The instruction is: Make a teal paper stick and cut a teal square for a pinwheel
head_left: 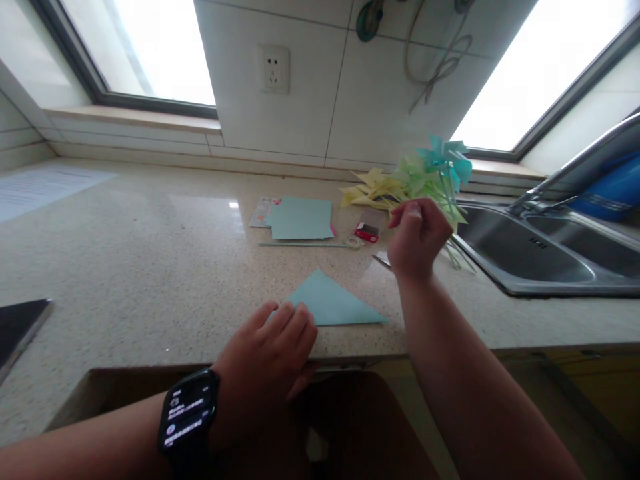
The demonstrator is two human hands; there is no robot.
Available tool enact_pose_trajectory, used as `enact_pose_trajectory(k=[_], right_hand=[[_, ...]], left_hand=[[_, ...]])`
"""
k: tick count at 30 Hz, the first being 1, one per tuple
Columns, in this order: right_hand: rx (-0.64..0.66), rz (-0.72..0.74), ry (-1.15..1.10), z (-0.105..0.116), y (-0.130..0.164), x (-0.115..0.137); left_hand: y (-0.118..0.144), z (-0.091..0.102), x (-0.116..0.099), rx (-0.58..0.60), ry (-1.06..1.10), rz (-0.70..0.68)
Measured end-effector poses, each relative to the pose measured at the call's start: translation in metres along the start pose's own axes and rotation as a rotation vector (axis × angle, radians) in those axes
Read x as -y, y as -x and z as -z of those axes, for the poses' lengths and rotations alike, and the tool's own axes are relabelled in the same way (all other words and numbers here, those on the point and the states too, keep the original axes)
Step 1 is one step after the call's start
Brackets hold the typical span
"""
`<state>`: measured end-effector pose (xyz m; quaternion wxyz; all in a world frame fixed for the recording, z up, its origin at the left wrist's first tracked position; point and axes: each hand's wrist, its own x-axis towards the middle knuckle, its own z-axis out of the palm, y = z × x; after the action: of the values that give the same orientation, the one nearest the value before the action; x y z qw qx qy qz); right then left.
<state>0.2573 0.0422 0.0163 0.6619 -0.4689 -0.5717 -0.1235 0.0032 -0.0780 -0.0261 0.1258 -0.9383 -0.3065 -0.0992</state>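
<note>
My left hand [267, 353] lies flat, fingers spread, pressing the lower-left corner of the folded paper triangle [333, 303] at the desk [150, 253] edge, lower centre of the frame. The triangle is pale blue, creased flat, its long edge running left to right, its point aimed up the frame. My right hand [417, 240] hovers above and right of it, fingers curled together; whether they pinch anything I cannot tell. Left hand is nearer.

Left hand [267, 357] hides the folded paper's [333, 303] corner (near edge).
</note>
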Motion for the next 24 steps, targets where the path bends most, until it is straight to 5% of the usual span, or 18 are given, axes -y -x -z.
enact_pose_trajectory(k=[5, 12, 16, 20, 24], right_hand=[[0.113, 0.162, 0.146, -0.012, -0.012, -0.010], [0.045, 0.054, 0.183, 0.040, 0.032, 0.010], [-0.039, -0.047, 0.121, 0.061, 0.055, 0.026], [-0.127, -0.065, 0.061, 0.070, 0.065, 0.037], [-0.125, -0.010, 0.030, 0.067, 0.066, 0.036]], left_hand=[[-0.003, 0.009, 0.004, 0.031, -0.025, 0.024], [0.003, 0.017, 0.015, -0.060, 0.088, -0.092], [0.007, 0.029, 0.017, -0.063, 0.476, 0.032], [0.006, 0.037, 0.018, 0.076, 0.981, 0.268], [0.001, 0.029, 0.023, 0.170, 1.221, 0.399]])
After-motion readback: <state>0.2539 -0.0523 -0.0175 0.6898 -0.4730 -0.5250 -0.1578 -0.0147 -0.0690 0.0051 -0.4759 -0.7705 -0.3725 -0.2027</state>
